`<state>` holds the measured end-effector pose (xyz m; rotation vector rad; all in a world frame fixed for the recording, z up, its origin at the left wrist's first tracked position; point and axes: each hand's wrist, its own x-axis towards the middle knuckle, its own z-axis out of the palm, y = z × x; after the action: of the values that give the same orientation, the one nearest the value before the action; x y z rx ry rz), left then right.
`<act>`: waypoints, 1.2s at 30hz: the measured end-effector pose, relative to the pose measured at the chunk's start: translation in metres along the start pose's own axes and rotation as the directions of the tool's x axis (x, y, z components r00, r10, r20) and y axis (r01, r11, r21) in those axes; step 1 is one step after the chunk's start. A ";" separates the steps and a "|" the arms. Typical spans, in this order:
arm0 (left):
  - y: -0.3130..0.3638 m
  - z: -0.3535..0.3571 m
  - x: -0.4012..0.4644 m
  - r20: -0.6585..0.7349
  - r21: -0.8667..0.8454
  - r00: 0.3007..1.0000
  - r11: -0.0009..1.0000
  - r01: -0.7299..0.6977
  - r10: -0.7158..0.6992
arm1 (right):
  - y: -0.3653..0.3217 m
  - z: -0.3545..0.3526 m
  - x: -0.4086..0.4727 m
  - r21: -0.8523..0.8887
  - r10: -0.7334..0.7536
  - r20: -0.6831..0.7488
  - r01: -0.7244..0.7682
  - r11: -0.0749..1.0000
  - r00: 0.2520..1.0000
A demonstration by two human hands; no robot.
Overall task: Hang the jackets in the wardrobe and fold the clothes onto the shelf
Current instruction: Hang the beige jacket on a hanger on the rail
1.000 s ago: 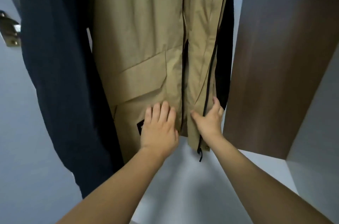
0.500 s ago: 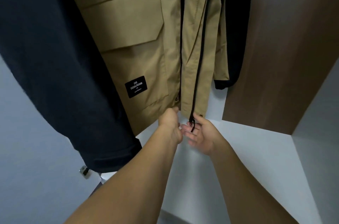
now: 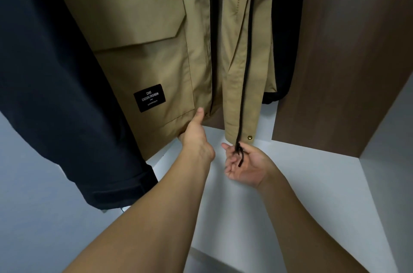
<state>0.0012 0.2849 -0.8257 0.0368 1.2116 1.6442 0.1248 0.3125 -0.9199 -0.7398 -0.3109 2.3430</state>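
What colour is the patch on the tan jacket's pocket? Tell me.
Black with white lettering: the patch on the tan jacket, seen in the head view.

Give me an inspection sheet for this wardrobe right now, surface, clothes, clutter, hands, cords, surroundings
Surface: white wardrobe floor, bare where visible.
Job's things: tan jacket hanging, front open; dark navy garment hanging on its left; black garment behind on its right.
Clutter: nothing seen.
Hands: left hand grips the tan jacket's hem, thumb on the front; right hand palm up, cupped under the cord end.
Cables: black drawstring hanging into the right palm.
Surroundings: brown wood panel at right; pale wall at left.
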 end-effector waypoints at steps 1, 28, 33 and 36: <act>0.001 -0.003 0.002 0.007 0.010 1.000 1.000 -0.024 0.024 | 0.000 -0.001 -0.002 0.020 -0.010 0.007 0.010 1.000 1.000; 0.004 -0.030 -0.033 0.638 0.514 0.769 0.719 -0.467 0.043 | -0.003 -0.025 -0.058 -0.169 -0.275 0.055 0.281 0.945 0.960; 0.005 -0.044 -0.038 0.716 0.462 0.689 0.660 -0.592 0.116 | 0.000 -0.017 -0.060 -0.234 -0.342 0.083 0.352 0.906 0.936; 0.009 -0.054 -0.041 0.733 0.441 0.661 0.629 -0.640 0.160 | 0.005 -0.006 -0.056 -0.251 -0.371 0.135 0.394 0.884 0.919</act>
<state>-0.0161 0.2188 -0.8254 1.3699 1.2217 1.2761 0.1611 0.2723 -0.9028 -0.6391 -0.7610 1.9745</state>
